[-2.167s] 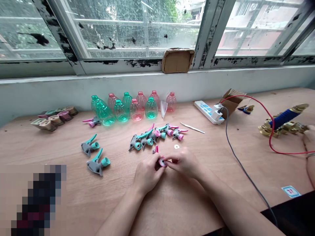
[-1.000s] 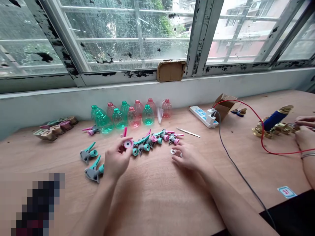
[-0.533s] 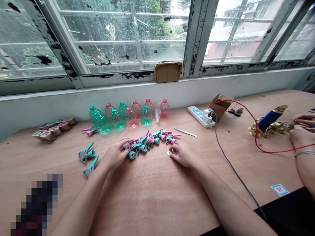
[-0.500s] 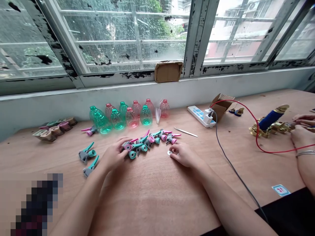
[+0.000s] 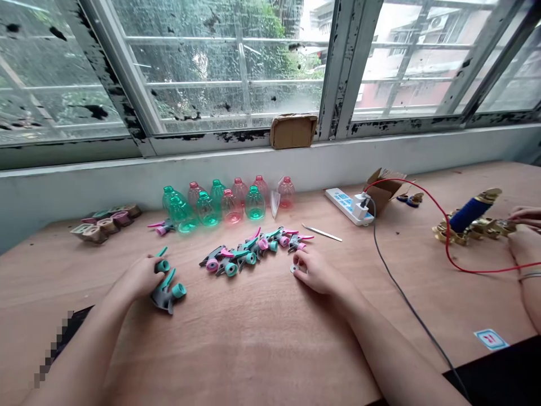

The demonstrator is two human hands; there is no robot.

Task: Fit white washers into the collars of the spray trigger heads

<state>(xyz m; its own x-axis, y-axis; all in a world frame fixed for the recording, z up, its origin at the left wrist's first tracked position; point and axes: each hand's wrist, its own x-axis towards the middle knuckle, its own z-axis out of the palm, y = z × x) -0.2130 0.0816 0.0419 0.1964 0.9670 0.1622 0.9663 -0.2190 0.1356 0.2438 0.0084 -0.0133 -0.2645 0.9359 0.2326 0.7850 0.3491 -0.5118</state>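
My left hand (image 5: 141, 276) is closed around a grey spray trigger head with a teal nozzle cap (image 5: 162, 265), its grey body mostly hidden by the fingers. Beside that hand lies a second grey-and-teal spray head (image 5: 167, 294). On the right, the curled fingers of my right hand (image 5: 311, 272) pinch a small white washer (image 5: 293, 269) at the tabletop. Between the hands runs a row of several spray heads with pink or teal parts (image 5: 251, 257), the nearest pink-capped one (image 5: 299, 246) just above my right fingers.
Several green and pink clear bottles (image 5: 255, 204) stand near the wall. Tweezers (image 5: 322, 232) lie before a power strip (image 5: 349, 206) with red and grey cables. Small moulded parts (image 5: 97, 228) sit far left. At right, another person's hands (image 5: 526, 225) are near brass pieces and a blue spool (image 5: 468, 214).
My left hand has left the row of spray heads and moved left, closing on one of the two separate teal ones. My right hand stays at the washer. The view has shifted slightly.
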